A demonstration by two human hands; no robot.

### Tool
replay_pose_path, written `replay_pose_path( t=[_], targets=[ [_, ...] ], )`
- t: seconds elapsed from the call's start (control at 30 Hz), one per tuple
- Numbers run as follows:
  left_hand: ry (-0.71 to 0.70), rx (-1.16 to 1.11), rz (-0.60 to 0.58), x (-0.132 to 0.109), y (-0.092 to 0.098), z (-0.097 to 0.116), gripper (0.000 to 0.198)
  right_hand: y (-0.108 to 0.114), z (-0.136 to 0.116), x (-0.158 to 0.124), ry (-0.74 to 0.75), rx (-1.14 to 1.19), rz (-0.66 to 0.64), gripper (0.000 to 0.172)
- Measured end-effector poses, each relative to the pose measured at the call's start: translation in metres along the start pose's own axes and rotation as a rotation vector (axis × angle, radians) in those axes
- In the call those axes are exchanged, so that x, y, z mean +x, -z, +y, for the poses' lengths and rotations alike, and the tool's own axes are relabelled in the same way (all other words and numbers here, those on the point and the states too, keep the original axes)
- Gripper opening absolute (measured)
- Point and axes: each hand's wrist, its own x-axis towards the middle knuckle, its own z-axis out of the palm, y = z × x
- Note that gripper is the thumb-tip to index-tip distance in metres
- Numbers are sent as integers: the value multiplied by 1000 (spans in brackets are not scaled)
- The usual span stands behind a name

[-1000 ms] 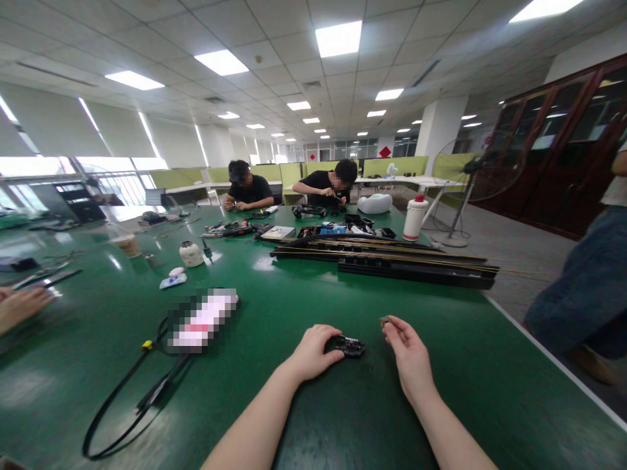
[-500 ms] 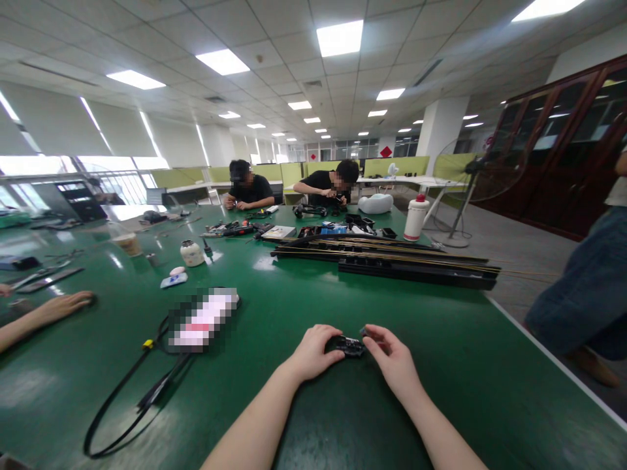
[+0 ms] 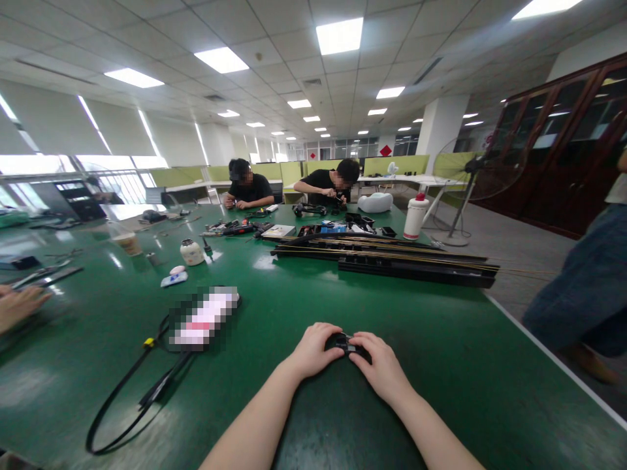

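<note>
A small black device (image 3: 337,341) with an open housing lies on the green table in front of me. Round its left end my left hand (image 3: 312,350) is closed, thumb at the near side and fingers at the far side. My right hand (image 3: 383,367) is closed at the other end, its thumb and fingertips pinching a small grey piece (image 3: 349,348) against the device. The fingers cover much of both, so whether the piece is seated cannot be seen.
A phone (image 3: 208,316) and a looped black cable (image 3: 98,405) lie to the left. Long black rails (image 3: 416,271) stretch across behind my hands. A white bottle (image 3: 416,217) stands farther back. Another person's hand (image 3: 22,305) is at the left edge; two people sit across the table.
My right hand has moved left and brought the small grey piece onto the black device. My left hand has stayed put. The other person's hand at the left has drawn back.
</note>
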Motion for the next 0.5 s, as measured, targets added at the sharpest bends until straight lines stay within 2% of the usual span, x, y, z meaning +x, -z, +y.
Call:
replay_pose_path(
  t=[0.13,0.3,0.4,0.5],
  targets=[
    [3,10,3,0,-1,-1,36,2,2,0,-75,148,29,38],
    [26,24,-9,-1,-2,-1,46,7,4,3,-254,283,195,35],
    [24,20,-8,-1,-1,-1,42,9,3,3,-279,273,253,38],
    [21,7,-7,0,0,-1,35,8,1,3,-268,254,246,37]
  ],
)
